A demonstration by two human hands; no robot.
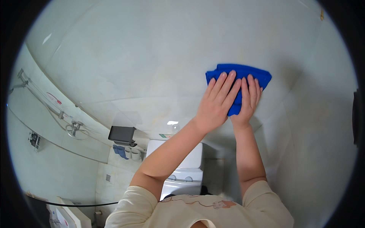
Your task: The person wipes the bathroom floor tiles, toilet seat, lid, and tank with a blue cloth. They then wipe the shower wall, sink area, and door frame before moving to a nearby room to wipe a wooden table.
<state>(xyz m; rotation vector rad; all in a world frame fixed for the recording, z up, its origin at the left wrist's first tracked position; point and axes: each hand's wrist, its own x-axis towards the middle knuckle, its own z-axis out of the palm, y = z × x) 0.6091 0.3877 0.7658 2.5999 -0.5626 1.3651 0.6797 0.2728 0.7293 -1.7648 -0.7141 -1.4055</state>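
Observation:
A folded blue cloth (242, 69) lies flat against the pale tiled wall (171, 57), right of the view's middle. My left hand (218, 98) presses on the cloth's left part, its fingers slightly spread and pointing up. Close beside it, my right hand (249, 98) rests on the cloth's right part with its fingers stretched out. Part of the cloth shows between the two hands and hangs down towards my wrists. Both palms are hidden from view.
Below my arms stands a white toilet (182, 185). A dark paper holder (122, 135) is on the wall at left, above several slippers (128, 153). Further left are a shower mixer (75, 128) with rail and hose, and a curved glass edge. A dark object (356, 118) sits at the right rim.

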